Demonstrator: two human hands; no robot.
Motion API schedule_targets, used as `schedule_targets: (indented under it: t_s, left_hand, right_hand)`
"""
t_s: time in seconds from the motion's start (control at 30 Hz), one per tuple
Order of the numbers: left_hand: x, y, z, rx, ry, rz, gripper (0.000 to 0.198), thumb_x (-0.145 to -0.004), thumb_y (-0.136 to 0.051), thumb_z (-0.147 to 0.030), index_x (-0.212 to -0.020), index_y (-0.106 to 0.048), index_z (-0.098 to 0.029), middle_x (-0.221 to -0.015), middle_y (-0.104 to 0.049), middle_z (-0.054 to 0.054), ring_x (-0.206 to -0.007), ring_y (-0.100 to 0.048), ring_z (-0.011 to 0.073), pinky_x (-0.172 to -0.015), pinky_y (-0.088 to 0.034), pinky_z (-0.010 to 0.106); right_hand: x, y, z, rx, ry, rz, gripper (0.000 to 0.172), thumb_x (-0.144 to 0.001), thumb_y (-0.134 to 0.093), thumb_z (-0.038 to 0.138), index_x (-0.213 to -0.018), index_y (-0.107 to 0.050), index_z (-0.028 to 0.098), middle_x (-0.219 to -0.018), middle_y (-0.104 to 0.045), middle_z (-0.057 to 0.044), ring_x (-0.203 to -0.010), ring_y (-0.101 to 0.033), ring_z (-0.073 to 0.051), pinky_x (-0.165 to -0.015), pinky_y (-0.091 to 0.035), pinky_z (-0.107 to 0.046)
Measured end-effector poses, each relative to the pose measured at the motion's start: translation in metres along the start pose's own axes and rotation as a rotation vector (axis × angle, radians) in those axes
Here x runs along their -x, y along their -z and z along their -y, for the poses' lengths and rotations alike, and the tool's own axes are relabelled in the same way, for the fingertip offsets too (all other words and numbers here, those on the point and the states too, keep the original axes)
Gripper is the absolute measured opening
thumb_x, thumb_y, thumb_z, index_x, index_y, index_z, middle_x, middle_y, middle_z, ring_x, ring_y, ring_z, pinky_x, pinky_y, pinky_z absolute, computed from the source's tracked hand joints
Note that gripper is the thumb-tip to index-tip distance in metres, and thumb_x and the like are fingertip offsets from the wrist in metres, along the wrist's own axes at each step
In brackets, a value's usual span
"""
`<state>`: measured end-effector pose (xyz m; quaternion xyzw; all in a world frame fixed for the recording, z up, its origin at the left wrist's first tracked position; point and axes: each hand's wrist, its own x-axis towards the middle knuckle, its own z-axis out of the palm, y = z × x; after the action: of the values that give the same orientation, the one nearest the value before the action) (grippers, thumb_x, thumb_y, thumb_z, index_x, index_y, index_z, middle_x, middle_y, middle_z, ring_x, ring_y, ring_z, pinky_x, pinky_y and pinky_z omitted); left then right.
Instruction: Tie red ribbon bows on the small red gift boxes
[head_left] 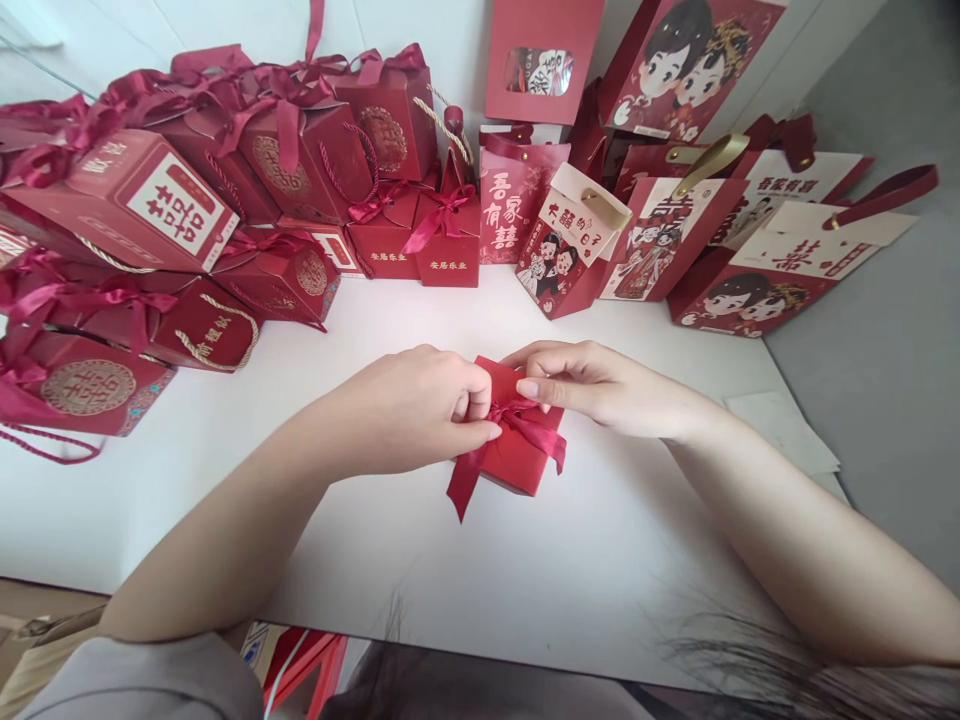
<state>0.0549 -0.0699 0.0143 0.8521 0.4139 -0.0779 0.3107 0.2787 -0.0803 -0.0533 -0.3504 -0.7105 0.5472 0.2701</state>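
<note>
A small red gift box sits on the white table in front of me. Around its top runs a dark pink satin ribbon, knotted near the middle, with one tail hanging over the near left side and another toward the right. My left hand is closed, its thumb and curled fingers pinching the ribbon at the left of the knot. On the other side, my right hand pinches at the ribbon close to the box's far right edge, thumb against index finger. The fingertips partly cover the knot.
Several red gift boxes with ribbons and rope handles are piled at the back left. Paper gift bags with cartoon couples stand at the back right. White paper sheets lie at the right edge, by a grey wall.
</note>
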Motion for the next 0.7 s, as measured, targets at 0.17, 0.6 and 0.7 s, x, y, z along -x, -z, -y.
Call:
schedule_targets:
  t_s: [0.17, 0.6, 0.7]
  left_hand:
    - [-0.0013, -0.0026, 0.0015, -0.041, 0.017, -0.014, 0.020, -0.076, -0.054, -0.026, -0.059, -0.045, -0.019, -0.053, -0.051, -0.004, -0.047, -0.038, 0.0099, -0.048, -0.027, 0.027]
    - [0.0011, -0.0068, 0.0028, -0.101, -0.025, 0.038, 0.021, -0.072, -0.051, -0.021, -0.056, -0.037, -0.019, -0.048, -0.044, -0.003, -0.043, -0.032, 0.0096, -0.041, -0.023, 0.028]
    - [0.0049, -0.0050, 0.0015, -0.049, 0.005, 0.018, 0.014, -0.074, -0.051, -0.021, -0.065, -0.041, -0.020, -0.051, -0.048, -0.004, -0.042, -0.036, 0.0097, -0.042, -0.025, 0.026]
  right_hand:
    - [-0.0002, 0.0000, 0.0007, 0.004, 0.003, 0.023, 0.036, -0.096, -0.057, 0.048, -0.078, -0.065, 0.019, -0.100, -0.068, -0.006, -0.094, -0.061, -0.021, -0.086, -0.048, -0.036]
    - [0.0026, -0.0021, 0.0085, 0.057, -0.026, 0.040, 0.031, -0.098, -0.057, 0.043, -0.088, -0.072, 0.018, -0.108, -0.067, -0.006, -0.095, -0.062, -0.020, -0.086, -0.049, -0.034]
    - [0.0024, -0.0027, 0.0080, 0.002, -0.009, 0.058, 0.030, -0.098, -0.057, 0.041, -0.085, -0.070, 0.018, -0.108, -0.067, -0.006, -0.094, -0.062, -0.019, -0.084, -0.050, -0.033]
